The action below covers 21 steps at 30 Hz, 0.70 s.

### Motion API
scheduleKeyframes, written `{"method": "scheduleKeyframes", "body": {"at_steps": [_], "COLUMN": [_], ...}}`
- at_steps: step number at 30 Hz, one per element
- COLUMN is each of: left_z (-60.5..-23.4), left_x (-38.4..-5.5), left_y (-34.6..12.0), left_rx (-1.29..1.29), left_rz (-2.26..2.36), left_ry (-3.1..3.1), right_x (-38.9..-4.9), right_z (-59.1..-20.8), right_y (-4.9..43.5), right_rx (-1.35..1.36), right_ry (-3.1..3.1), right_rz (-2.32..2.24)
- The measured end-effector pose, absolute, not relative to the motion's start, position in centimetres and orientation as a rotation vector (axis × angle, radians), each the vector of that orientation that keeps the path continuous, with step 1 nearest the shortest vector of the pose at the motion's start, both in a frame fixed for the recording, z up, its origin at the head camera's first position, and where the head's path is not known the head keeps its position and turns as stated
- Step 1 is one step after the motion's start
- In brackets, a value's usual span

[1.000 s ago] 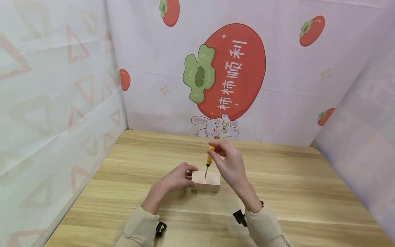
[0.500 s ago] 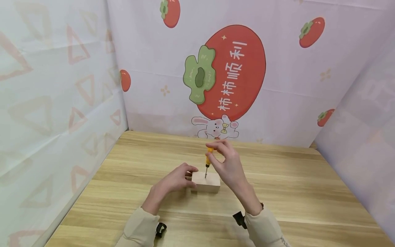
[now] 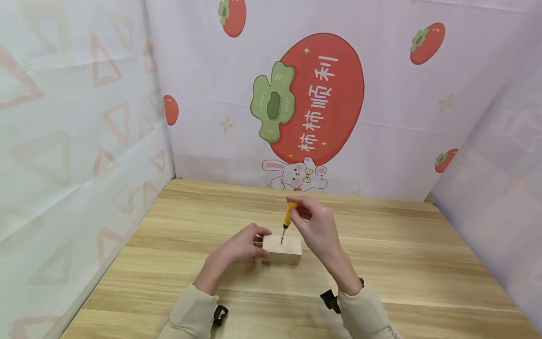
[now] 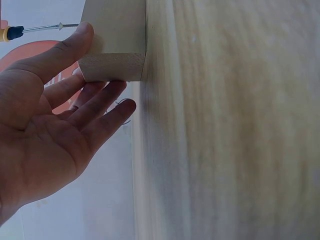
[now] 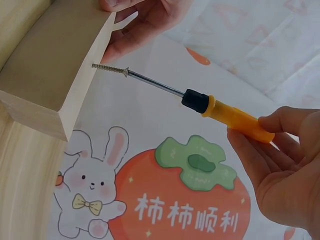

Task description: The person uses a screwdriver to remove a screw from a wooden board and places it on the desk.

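A pale wooden block (image 3: pixel 284 256) lies on the table. My left hand (image 3: pixel 243 244) grips its left end, thumb on the near side and fingers on the far side. A screw (image 5: pixel 111 69) stands in the block's top face, with most of its threaded length showing. The screwdriver (image 5: pixel 235 120), with a yellow handle and black collar, has its tip at the screw head. My right hand (image 3: pixel 317 226) pinches the handle near its top end between thumb and fingers. In the head view the screwdriver leans a little to the right.
The wood-grain table (image 3: pixel 402 263) extends around the block on all sides. A printed cloth (image 3: pixel 211 141) with a large persimmon and a rabbit hangs behind it. Another patterned cloth (image 3: pixel 84 165) closes off the left side.
The screwdriver handle swings slightly left, then back right with a bit more tilt, as my right fingers shift on it. The block and my left hand stay in place.
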State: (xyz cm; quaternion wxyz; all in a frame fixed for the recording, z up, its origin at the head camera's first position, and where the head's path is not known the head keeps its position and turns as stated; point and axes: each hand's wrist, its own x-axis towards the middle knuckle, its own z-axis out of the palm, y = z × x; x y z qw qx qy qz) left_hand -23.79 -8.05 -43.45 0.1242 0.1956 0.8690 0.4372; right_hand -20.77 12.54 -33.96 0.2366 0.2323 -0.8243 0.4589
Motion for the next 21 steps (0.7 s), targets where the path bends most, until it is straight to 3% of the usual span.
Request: {"method": "scheduleKeyframes", "body": {"at_steps": [21], "left_z": [-43.24], "left_x": [-23.73], "left_y": [-8.02], "left_rx": [0.555], "left_rz": [1.268], "left_ry": [2.536], "right_x": [-21.05], "right_z": [-34.13], "right_y": [12.37], "right_rx": [0.692], "right_ry": [-2.212], "right_rz": [1.169]}}
